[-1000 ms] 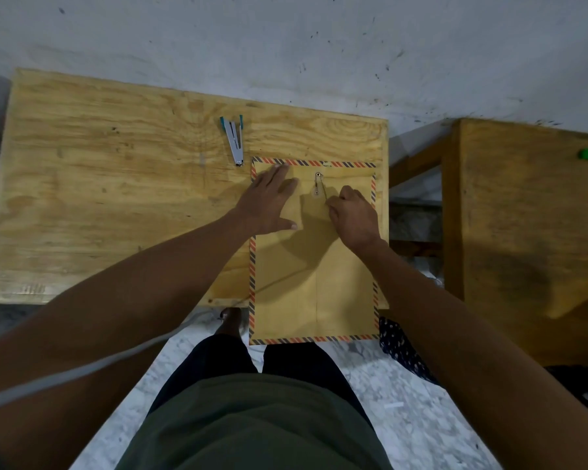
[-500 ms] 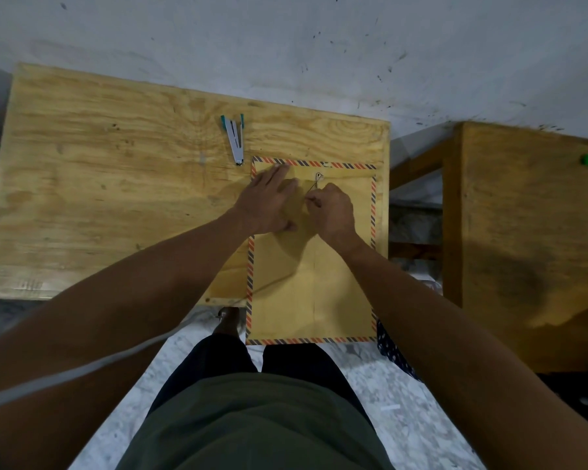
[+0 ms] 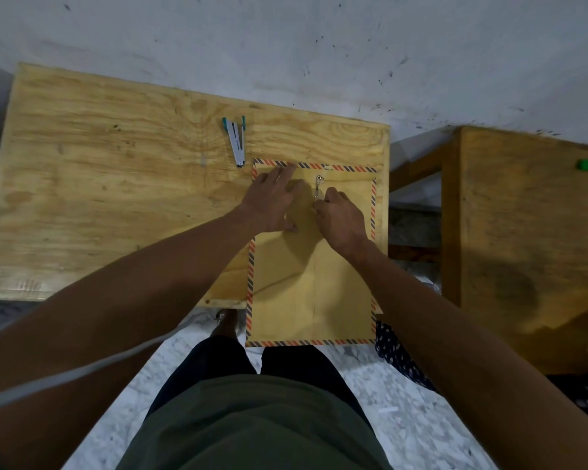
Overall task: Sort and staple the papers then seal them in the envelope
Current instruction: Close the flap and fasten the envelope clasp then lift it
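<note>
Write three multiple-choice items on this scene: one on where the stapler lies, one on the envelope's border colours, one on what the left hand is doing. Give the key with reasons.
1. Where is the stapler?
A. on the table just beyond the envelope's far left corner
B. on top of the envelope
C. on the floor

2. What colours edge the envelope?
A. plain green
B. orange and dark stripes
C. solid white

3. What is the left hand doing?
A. gripping the stapler
B. hanging off the table
C. pressing flat on the envelope's upper part

Key: 1 A, the stapler rests on bare wood beside that corner. 2 B, striped orange and dark bands run round the edges. 3 C, its fingers lie spread on the envelope while the right hand pinches the string at the clasp.
</note>
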